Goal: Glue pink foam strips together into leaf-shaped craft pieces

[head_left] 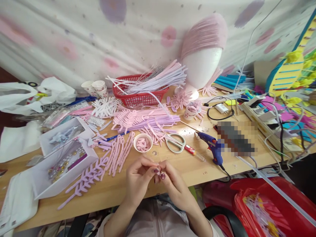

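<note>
My left hand (140, 179) and my right hand (175, 186) meet over the table's front edge, fingertips pinched together. Something small and pale shows between the fingertips, too small to make out. Just beyond them stands a paper cup (143, 143) of short pink pieces. Scissors (175, 143) with pale handles lie behind my right hand, beside a red-labelled glue tube (195, 153). To the left, twisted pink strips (120, 153) lie in a row next to a lilac branch shape (86, 177).
A red basket (140, 98) of pipe cleaners and a white head form (203, 62) stand at the back. White boxes (64, 171) are at left. A blue glue gun (212, 146), a power strip (266, 125) and cables are at right. Red bags (261, 200) sit below.
</note>
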Demonstrator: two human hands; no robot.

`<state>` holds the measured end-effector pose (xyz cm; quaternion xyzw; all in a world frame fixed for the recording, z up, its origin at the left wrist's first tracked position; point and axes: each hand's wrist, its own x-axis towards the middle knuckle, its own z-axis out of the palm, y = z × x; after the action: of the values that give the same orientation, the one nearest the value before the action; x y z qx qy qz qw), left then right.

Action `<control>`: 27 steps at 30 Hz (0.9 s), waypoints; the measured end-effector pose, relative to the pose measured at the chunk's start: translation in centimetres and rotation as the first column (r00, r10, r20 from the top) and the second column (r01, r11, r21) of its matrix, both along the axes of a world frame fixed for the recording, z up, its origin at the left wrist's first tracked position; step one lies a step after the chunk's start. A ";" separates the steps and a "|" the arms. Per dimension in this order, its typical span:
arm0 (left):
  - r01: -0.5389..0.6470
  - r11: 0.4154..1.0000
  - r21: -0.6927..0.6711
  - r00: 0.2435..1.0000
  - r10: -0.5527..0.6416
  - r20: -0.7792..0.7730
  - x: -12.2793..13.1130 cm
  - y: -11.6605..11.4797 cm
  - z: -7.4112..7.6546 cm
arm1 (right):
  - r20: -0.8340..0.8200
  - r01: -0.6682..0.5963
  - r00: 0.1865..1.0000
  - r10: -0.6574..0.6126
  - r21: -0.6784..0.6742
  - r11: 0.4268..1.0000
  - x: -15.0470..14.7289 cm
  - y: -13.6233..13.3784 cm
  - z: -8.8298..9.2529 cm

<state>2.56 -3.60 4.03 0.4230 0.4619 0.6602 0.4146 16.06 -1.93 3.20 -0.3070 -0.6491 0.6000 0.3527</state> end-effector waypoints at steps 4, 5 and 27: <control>0.034 0.994 -0.102 0.984 -0.016 0.176 0.5 -0.1 -0.3 | 0.048 0.046 0.998 -0.052 0.109 0.993 -0.3 -0.2 -0.3; 0.046 0.992 -0.119 0.979 -0.022 0.201 0.5 -0.1 -0.4 | 0.041 0.054 0.997 -0.058 0.091 0.994 -0.3 -0.2 -0.3; 0.029 0.964 -0.263 0.964 0.043 0.263 1.0 0.2 -0.1 | -0.374 -0.110 0.921 -0.109 -0.519 0.848 -1.8 0.3 -1.2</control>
<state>3.58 -3.35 3.96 0.2698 0.4875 0.6449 0.5231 14.22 -1.63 1.96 -0.2667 -0.3750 0.8045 0.3756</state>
